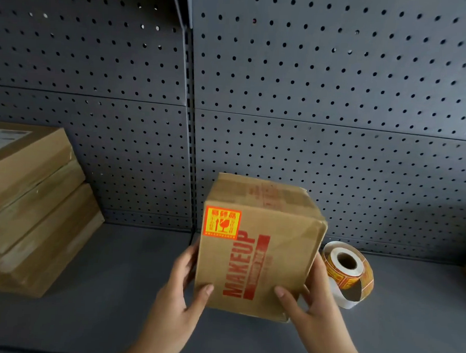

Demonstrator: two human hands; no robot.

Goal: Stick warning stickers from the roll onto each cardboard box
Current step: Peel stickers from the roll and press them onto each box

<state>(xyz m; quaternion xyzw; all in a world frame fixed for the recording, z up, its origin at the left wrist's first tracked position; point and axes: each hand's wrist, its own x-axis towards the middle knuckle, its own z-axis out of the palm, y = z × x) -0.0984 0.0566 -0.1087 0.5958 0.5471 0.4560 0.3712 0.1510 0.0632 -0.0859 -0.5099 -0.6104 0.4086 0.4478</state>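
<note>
My left hand and right hand grip the cardboard box, warning sticker at 11 o'clock, roll at 3 o'clock.

My one head-worn camera looked forward and down, close above the front edge of the shelf, facing the pegboard.
</note>
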